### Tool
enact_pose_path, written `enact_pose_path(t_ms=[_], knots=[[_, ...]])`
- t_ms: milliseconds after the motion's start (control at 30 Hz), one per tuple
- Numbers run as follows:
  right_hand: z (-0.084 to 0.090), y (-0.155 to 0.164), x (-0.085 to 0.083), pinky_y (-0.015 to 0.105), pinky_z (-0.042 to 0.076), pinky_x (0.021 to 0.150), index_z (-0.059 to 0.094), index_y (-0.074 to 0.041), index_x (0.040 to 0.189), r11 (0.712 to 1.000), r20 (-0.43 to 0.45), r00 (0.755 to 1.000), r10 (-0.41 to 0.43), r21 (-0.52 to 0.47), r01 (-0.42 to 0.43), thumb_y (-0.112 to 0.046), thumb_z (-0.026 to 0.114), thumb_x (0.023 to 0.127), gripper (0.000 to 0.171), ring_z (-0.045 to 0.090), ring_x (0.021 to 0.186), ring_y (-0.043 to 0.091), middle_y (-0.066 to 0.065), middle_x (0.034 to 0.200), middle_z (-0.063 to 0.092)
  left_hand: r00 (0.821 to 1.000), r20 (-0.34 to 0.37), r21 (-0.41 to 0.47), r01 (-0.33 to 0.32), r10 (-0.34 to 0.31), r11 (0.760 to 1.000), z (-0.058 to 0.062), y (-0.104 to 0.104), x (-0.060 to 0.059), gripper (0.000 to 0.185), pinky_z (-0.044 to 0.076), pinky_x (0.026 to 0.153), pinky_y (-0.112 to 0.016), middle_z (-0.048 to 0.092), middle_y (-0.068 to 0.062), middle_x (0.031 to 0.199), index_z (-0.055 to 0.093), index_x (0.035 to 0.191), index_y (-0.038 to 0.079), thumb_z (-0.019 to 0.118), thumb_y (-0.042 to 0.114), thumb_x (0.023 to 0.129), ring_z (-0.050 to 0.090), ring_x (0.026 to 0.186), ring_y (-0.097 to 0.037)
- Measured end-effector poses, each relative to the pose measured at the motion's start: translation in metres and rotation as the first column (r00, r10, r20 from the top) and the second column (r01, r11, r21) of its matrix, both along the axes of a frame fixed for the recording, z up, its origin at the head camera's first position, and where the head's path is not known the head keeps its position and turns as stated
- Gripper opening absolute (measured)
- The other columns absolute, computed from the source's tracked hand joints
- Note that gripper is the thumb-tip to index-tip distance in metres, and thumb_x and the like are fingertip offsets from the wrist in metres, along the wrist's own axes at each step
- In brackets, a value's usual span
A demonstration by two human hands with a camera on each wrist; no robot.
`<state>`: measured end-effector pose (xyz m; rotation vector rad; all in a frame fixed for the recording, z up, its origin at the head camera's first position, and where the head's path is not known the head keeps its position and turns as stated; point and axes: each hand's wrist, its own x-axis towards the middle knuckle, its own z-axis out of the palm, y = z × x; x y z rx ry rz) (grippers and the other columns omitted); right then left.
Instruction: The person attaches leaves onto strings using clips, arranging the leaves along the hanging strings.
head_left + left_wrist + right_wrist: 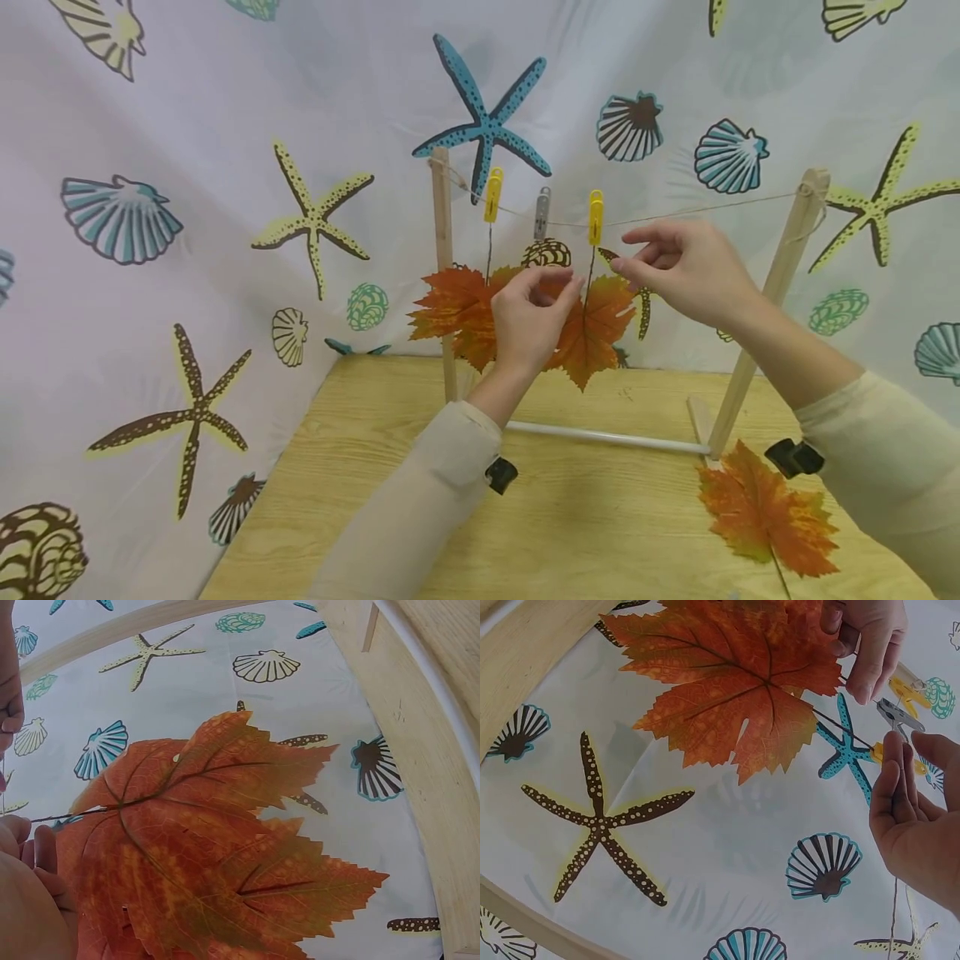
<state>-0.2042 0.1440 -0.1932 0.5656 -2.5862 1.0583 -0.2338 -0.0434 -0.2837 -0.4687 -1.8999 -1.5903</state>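
Note:
My left hand (534,310) is raised in front of two orange maple leaves, its fingers bent and apparently holding nothing. The right leaf (588,337) hangs by its stem from a yellow clothespin (596,218); the left leaf (453,310) hangs from another yellow clothespin (492,196). Between them, a grey clothespin (542,213) is clipped on the string (697,207). To the right of the right-hand yellow clothespin is my right hand (686,271), thumb and fingers apart. In the right wrist view, the right hand (922,799) partly hides a yellow clothespin (877,752).
The string runs between two wooden posts (767,312), with a white rod (607,436) low between them. Another maple leaf (765,512) lies on the wooden table (360,500) at front right. A cloth (225,100) printed with starfish and shells stands behind.

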Motion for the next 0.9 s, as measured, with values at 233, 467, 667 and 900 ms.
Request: enact_pose_path(t_ms=[233,467,667,900], knots=[[-0.017,0.008,0.004,0.022,0.050,0.062,0.067,-0.003,0.124,0.998,0.028,1.000,0.004,0.061,-0.006,-0.032,0.072,0.093,0.043,0.070,0.073,0.005,0.010,0.090,0.075,1.000,0.027,-0.018,0.008,-0.008,1.000,-0.008,0.000,0.001,0.017,0.054,0.063,-0.019,0.077,-0.004,0.098,0.077,0.101,0.010,0.078,0.020,0.088,0.065,0.067,-0.014],[-0.027,0.012,0.005,0.023,0.049,0.065,0.064,-0.002,0.127,0.999,0.056,0.998,0.024,0.029,-0.025,-0.031,0.071,0.094,0.045,0.070,0.071,0.006,0.007,0.089,0.075,0.999,0.039,-0.039,0.023,-0.021,0.999,-0.010,0.001,0.001,0.019,0.055,0.065,-0.020,0.077,-0.004,0.098,0.076,0.102,0.009,0.077,0.023,0.089,0.066,0.070,-0.015],[-0.034,0.013,0.007,0.024,0.048,0.065,0.064,-0.002,0.128,0.999,0.073,0.997,0.026,0.020,-0.028,-0.032,0.070,0.094,0.046,0.071,0.072,0.009,0.006,0.088,0.076,0.998,0.063,-0.071,0.029,-0.025,0.997,-0.013,0.000,0.003,0.021,0.053,0.065,-0.019,0.076,-0.003,0.098,0.076,0.102,0.008,0.077,0.025,0.089,0.064,0.070,-0.014],[-0.043,0.014,0.010,0.024,0.050,0.073,0.063,-0.002,0.129,0.998,0.096,0.995,0.029,0.049,-0.033,-0.036,0.068,0.096,0.048,0.073,0.079,0.015,0.005,0.088,0.075,0.997,0.069,-0.086,0.044,-0.038,0.995,-0.016,-0.002,0.005,0.019,0.053,0.063,-0.019,0.076,-0.003,0.097,0.076,0.101,0.010,0.077,0.025,0.089,0.063,0.067,-0.012]])
